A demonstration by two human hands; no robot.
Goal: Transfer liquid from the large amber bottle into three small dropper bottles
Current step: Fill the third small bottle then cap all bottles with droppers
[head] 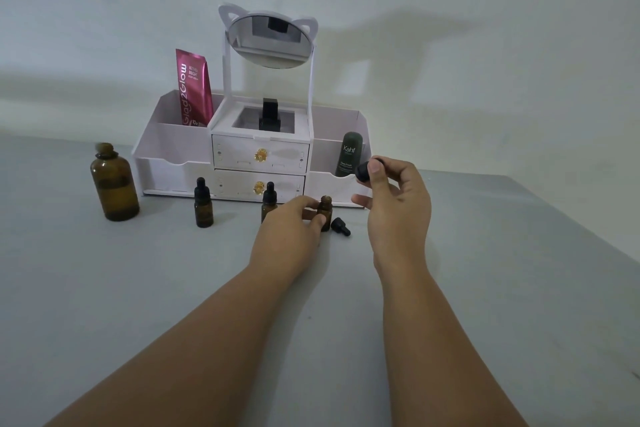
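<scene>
The large amber bottle (115, 185) stands at the left of the grey table, apart from both hands. Two small dropper bottles (203, 205) (268, 200) stand capped with black droppers in front of the organiser. A third small amber bottle (325, 207) stands uncapped, and my left hand (294, 222) holds it with its fingertips. Its black dropper cap (340, 226) lies on the table just right of it. My right hand (393, 199) hovers above and to the right, pinching a black cap (365, 173) between thumb and fingers.
A white drawer organiser (173, 163) with a cat-ear mirror (270, 40) stands against the wall behind the bottles. It holds a pink tube (194, 88), a black object (270, 114) and a dark green bottle (350, 154). The table's edge (568, 218) runs diagonally at the right.
</scene>
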